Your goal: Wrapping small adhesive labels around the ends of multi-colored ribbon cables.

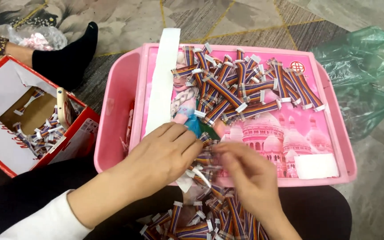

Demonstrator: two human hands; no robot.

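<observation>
Pinching a small bunch of striped ribbon cables (204, 156) between them, the left hand (165, 153) and right hand (245, 171) meet at the near edge of a pink plastic tray (334, 133), fingers curled narrow around the wires. Beyond the hands, a heap of the same cables (245, 89) lies on the tray; more (210, 220) pile below the wrists. Left of the left hand sits a red cardboard box (5, 129) with cables inside.

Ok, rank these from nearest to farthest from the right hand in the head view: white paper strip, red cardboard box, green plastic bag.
From the right hand:
1. White paper strip, up-left on the pink tray.
2. Green plastic bag, upper right on the floor.
3. Red cardboard box, far left.
</observation>
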